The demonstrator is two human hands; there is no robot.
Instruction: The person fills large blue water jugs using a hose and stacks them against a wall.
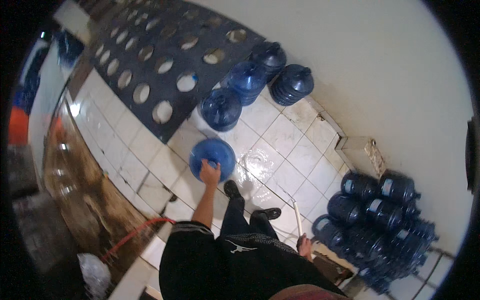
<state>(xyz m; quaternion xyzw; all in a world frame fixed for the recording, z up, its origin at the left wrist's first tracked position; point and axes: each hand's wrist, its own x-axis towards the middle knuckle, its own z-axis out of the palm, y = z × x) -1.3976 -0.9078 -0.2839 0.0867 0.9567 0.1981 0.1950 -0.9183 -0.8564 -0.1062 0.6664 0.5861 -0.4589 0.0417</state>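
A large blue plastic water jug (198, 152) stands on the wet tiled floor before me, seen from above. My left hand (210, 174) grips it around the neck at the top. In my right hand (306, 248), lower right, is a pale hose (298, 217). Water runs from the hose's end onto the tiles, apart from the jug. Just beyond the held jug stands another blue jug (221, 110). Several more jugs (291, 85) stand behind that one, near the wall.
A dark panel with rows of round holes (174, 99) extends to the upper left. Several jugs lie in a stack (384, 213) at the right wall. A red hose (138, 228) and a clear plastic bag (93, 273) are at lower left, by a brown wet area (86, 180).
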